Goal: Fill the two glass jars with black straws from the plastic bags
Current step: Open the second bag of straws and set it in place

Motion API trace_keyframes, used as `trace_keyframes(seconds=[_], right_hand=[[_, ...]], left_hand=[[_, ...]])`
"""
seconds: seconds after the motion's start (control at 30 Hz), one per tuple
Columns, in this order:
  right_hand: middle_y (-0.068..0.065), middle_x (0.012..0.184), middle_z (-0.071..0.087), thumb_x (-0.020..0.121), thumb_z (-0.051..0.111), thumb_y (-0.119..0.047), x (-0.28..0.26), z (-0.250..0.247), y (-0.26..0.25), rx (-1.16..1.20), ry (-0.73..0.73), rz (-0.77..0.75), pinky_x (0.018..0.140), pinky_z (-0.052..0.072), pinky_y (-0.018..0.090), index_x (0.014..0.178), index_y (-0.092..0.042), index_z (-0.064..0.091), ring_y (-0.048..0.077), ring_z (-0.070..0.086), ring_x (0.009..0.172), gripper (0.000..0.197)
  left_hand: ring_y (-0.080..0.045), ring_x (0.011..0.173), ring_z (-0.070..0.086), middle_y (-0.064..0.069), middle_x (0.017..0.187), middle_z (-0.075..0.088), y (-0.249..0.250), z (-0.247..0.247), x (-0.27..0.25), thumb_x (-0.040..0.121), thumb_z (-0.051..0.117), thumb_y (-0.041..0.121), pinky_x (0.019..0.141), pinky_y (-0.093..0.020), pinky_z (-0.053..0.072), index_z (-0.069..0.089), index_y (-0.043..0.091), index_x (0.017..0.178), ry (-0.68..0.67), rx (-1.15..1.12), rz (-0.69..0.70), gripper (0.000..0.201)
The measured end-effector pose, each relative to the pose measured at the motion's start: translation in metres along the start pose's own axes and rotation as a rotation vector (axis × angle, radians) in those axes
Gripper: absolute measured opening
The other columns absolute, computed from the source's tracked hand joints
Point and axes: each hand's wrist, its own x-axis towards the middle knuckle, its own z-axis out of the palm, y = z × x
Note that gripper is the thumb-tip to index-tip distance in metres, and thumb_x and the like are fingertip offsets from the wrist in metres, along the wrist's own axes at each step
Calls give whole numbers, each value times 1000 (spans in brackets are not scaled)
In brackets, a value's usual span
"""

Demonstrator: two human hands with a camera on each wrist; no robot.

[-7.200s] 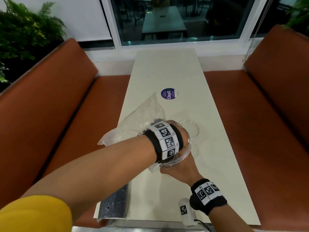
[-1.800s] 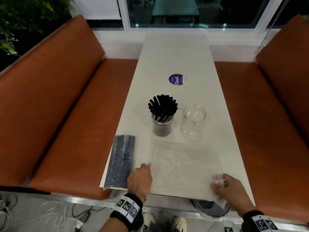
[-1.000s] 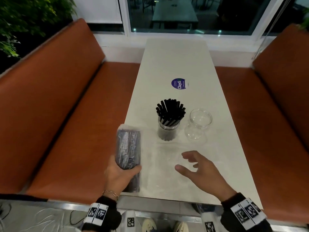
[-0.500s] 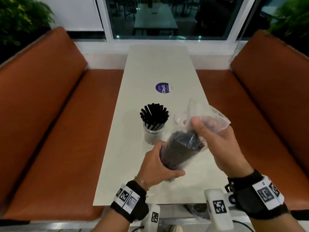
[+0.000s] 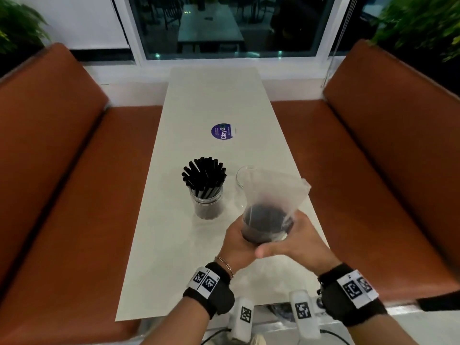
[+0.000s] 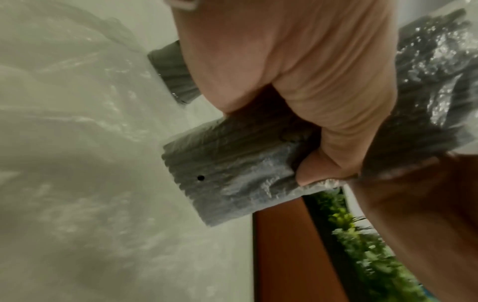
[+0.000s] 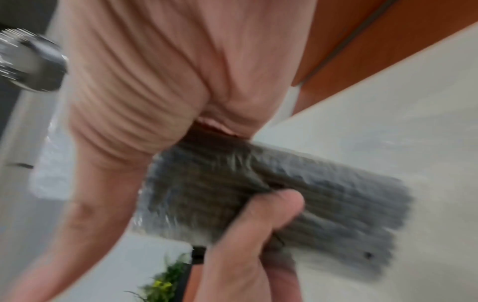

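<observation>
Clear plastic crinkles under both my hands: my left hand [image 5: 237, 241] and my right hand [image 5: 296, 242] wrap around the plastic bag [image 5: 270, 202] of black straws [image 5: 263, 216], held upright above the near part of the bench [image 5: 174, 245], its open mouth flaring upward. Beyond the bag, to the left, the filled jar [image 5: 207, 205] stands packed with straws. The empty jar [image 5: 242, 176] sits just right of it, mostly hidden behind the bag. Farther along lies a round purple sticker [image 5: 223, 131].
</observation>
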Motion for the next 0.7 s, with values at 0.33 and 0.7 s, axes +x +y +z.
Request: trace_keyframes(seconds=[0.33, 0.7], right_hand=[[10, 102, 80, 59, 101, -6, 14, 38, 70, 215, 205, 62, 86, 66, 47, 109, -10, 76, 27, 77, 100, 56], [10, 93, 82, 58, 100, -17, 31, 40, 109, 165, 182, 106, 73, 65, 38, 98, -9, 78, 28, 80, 89, 47]], left_hand=[[-5, 90, 70, 20, 88, 70, -31, 12, -2, 67, 92, 17, 68, -10, 57, 70, 30, 104, -62, 317, -73, 45], [12, 119, 62, 18, 126, 67, 25, -21, -15, 41, 107, 8, 95, -11, 52, 46, 30, 141, -131, 54, 18, 119]])
